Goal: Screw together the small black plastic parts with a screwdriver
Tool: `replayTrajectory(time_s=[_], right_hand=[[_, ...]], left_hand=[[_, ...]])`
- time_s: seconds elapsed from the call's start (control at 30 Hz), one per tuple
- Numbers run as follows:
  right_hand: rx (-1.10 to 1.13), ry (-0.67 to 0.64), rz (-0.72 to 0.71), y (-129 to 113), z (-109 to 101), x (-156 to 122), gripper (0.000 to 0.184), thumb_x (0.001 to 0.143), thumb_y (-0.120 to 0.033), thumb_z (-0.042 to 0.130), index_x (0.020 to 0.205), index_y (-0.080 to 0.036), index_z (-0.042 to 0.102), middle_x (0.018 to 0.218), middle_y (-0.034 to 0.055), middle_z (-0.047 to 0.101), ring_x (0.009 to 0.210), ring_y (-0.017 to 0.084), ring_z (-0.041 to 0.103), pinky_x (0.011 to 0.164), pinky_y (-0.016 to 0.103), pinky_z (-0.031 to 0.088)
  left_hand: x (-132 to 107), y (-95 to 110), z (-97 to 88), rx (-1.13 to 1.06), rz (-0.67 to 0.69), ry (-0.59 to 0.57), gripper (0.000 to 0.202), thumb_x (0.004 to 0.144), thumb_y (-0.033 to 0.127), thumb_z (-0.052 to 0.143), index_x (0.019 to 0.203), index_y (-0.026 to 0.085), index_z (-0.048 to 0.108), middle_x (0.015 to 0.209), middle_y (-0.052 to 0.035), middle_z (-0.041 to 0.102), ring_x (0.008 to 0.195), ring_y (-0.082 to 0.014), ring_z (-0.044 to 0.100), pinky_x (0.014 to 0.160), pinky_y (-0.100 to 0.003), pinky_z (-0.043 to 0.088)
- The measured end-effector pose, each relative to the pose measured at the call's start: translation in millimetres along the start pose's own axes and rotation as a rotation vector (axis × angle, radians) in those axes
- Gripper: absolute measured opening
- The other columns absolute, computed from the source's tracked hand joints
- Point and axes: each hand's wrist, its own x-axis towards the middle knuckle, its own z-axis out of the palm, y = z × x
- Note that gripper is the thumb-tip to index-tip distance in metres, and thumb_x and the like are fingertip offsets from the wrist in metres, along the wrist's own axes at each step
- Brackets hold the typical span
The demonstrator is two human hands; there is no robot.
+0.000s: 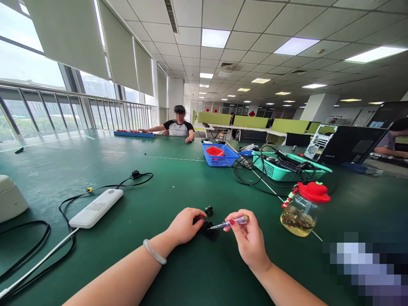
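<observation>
My right hand (pixel 250 238) grips a small screwdriver (pixel 234 222) with a see-through purplish handle, its shaft pointing left. The screwdriver's tip meets a small black part (pixel 208 226) lying on the green table (pixel 197 272). With thumb and fingertips, my left hand (pixel 186 225) holds that black part at its left side; what kind of part it is I cannot make out. Just beyond the left fingertips sits a second small black piece with prongs (pixel 208 210), apart from the screwdriver. A pale bangle (pixel 154 251) circles my left wrist.
A white power strip (pixel 96 208) with cables lies to the left. On the right stands a red-lidded glass jar (pixel 299 216) of liquid. Farther back are a blue basket (pixel 219 160) and a teal basket (pixel 274 171) of cables. A person (pixel 180 125) sits across the table.
</observation>
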Motion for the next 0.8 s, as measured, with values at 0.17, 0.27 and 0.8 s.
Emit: replayTrajectory(time_s=[0.17, 0.27, 0.8], right_hand=[[-0.094, -0.045, -0.191, -7, -1, -7, 0.009, 0.097, -0.022, 0.047, 0.105, -0.023, 0.047, 0.093, 0.0049, 0.063, 0.07, 0.014, 0.066, 0.067, 0.03, 0.058], [-0.175, -0.094, -0.352, -18, 1, -10, 0.015, 0.095, -0.018, 0.046, 0.109, -0.023, 0.047, 0.093, 0.0063, 0.064, 0.078, 0.017, 0.067, 0.069, 0.031, 0.058], [-0.336, -0.238, -0.583, -34, 5, -6, 0.022, 0.091, -0.015, 0.048, 0.112, -0.025, 0.048, 0.084, 0.0044, 0.066, 0.074, 0.019, 0.065, 0.068, 0.035, 0.056]], left_hand=[[0, 2, -1.4, -0.009, 0.015, -0.005, 0.025, 0.083, 0.027, 0.05, 0.098, 0.025, 0.07, 0.099, -0.0024, 0.073, 0.095, -0.0216, 0.063, 0.088, -0.035, 0.049], [-1, 4, -2.3, -0.035, 0.033, 0.019, 0.024, 0.083, 0.026, 0.05, 0.097, 0.025, 0.07, 0.098, -0.0022, 0.073, 0.094, -0.0209, 0.063, 0.089, -0.035, 0.049], [-10, 7, -2.5, -0.096, 0.232, -0.151, 0.052, 0.075, 0.029, 0.066, 0.126, 0.029, 0.055, 0.12, -0.0054, 0.065, 0.11, -0.0231, 0.059, 0.099, -0.039, 0.045]])
